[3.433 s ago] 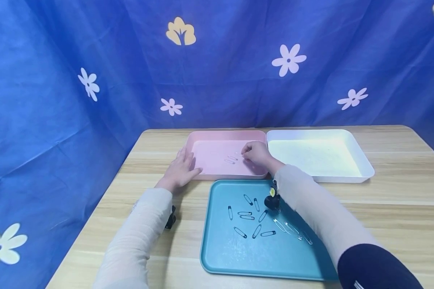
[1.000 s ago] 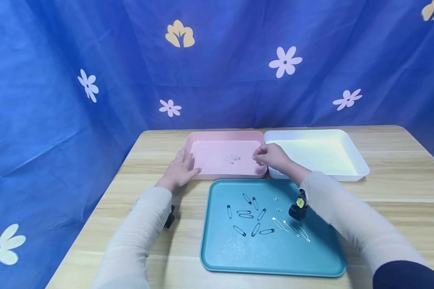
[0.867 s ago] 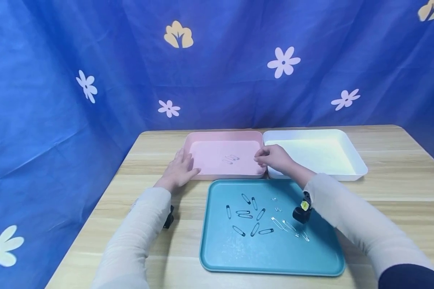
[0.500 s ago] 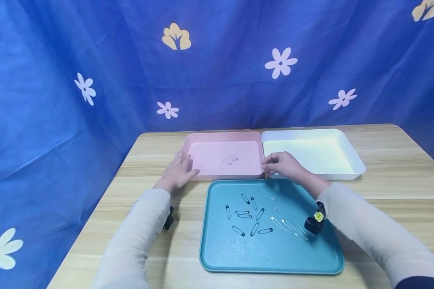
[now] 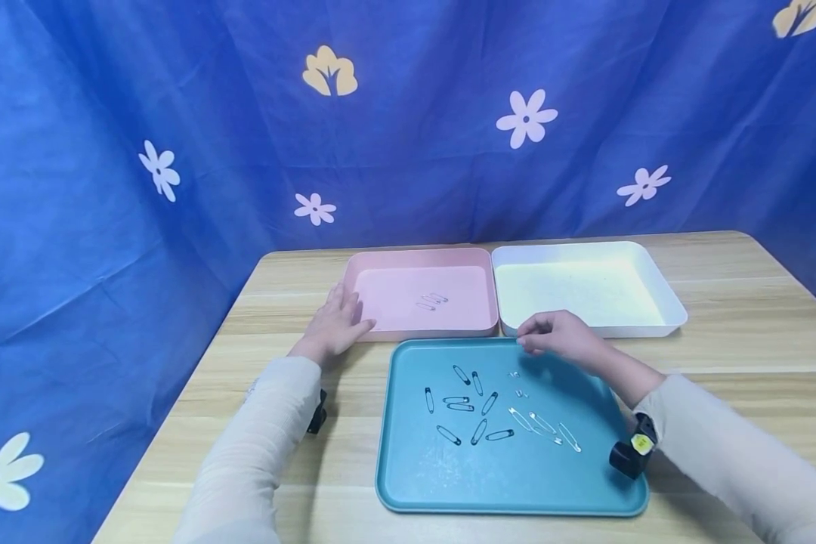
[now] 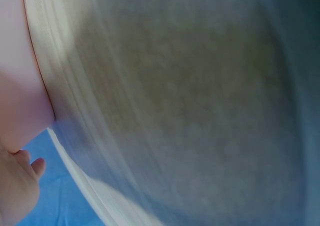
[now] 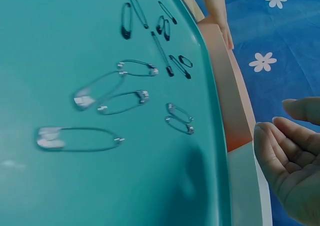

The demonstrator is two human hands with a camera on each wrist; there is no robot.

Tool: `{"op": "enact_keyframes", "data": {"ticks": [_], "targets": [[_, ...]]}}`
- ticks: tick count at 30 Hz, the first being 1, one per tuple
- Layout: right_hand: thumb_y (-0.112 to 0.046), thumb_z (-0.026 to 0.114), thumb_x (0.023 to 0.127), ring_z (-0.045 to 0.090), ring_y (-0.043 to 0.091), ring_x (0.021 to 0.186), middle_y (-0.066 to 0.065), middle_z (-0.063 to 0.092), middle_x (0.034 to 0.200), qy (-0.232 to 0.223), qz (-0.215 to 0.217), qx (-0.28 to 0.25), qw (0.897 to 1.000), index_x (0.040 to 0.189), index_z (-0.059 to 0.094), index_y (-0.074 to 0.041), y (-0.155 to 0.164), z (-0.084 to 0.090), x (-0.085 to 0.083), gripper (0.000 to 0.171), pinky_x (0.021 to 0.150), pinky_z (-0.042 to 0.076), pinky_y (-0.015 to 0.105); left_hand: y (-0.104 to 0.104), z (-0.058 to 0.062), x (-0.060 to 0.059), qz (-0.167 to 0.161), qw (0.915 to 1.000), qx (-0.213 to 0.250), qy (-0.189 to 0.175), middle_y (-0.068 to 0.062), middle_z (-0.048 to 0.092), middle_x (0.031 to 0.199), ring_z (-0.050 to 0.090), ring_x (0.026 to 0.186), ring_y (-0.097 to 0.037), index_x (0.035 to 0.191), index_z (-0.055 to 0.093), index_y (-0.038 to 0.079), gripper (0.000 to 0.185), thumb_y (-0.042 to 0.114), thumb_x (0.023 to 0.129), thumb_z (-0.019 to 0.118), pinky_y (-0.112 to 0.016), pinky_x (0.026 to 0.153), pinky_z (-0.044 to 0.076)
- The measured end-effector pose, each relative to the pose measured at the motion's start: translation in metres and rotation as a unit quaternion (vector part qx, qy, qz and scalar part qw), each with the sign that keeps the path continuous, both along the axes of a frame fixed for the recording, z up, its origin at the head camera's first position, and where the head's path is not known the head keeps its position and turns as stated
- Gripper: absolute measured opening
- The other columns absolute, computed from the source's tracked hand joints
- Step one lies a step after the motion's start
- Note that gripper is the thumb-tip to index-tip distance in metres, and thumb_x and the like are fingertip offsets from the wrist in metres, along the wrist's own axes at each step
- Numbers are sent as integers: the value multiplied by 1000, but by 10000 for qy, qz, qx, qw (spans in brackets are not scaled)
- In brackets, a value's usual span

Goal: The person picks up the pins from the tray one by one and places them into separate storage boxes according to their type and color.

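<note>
My left hand [image 5: 343, 310] rests flat on the wooden table, fingers straight against the left front corner of the pink tray [image 5: 360, 261]. That tray holds a few small silver safety pins [image 5: 432, 301]. My right hand [image 5: 529, 341] hovers over the far edge of the teal tray [image 5: 503, 491], fingers loosely curled and holding nothing. In the right wrist view the right hand [image 7: 287, 151] is bare beside the teal tray [image 7: 60, 196]. On the teal tray lie several black safety pins [image 5: 465, 402], larger silver safety pins [image 5: 542, 428] and two tiny silver pins [image 5: 517, 384].
A white tray [image 5: 666, 298] stands to the right of the pink one with nothing visible in it. A blue flowered cloth [image 5: 408, 121] hangs behind the table. The left wrist view is blurred and shows only table wood [image 6: 190, 116] and the pink tray's wall [image 6: 20, 96].
My right hand has drawn back from the pink tray's right side to above the teal tray's far edge. The left hand has stayed put.
</note>
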State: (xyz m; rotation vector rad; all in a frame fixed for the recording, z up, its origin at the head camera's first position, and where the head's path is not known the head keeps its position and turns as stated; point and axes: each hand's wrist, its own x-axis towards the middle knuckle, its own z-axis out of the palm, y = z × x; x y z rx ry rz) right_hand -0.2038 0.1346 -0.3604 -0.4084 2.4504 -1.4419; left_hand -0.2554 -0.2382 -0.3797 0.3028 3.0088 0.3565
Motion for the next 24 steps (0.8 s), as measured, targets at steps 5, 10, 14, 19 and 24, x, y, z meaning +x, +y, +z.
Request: {"op": "enact_keyframes", "data": {"ticks": [5,10,14,19,24], "targets": [[-16,57,82,57,19,73,11,60,82,-100,123,51,9999,97,58,6,10,-4,12,27,71,47,34,0,0,1,11,10000,0,-14,-23,-6,140,-3,127,-36,136,18,1,74,49,85,38,-51,99,10],[-14,58,81,58,19,71,10,61,81,-112,182,139,9997,96,58,7,19,-4,23,26,67,48,33,1,0,1,18,10000,21,-19,-22,-6,140,-3,127,-36,136,18,1,73,49,85,38,-51,99,11],[-12,59,80,58,20,70,11,61,80,-173,226,190,9994,94,58,7,24,-4,32,24,64,48,31,1,0,1,31,10000,68,-17,-22,-6,140,-3,127,-36,136,18,1,73,49,85,38,-51,99,10],[-9,60,78,57,22,69,10,59,77,-388,439,148,9982,93,57,10,31,-7,42,24,62,49,31,0,0,0,37,10000,69,10,-22,-6,140,-3,127,-36,137,18,1,74,50,85,38,-51,99,10],[-8,60,76,56,22,71,10,59,79,-581,669,73,9960,92,56,11,37,-14,51,25,61,50,29,0,0,0,28,10000,26,-23,-23,-7,140,-4,127,-36,137,17,1,74,50,85,37,-51,99,10]]}}
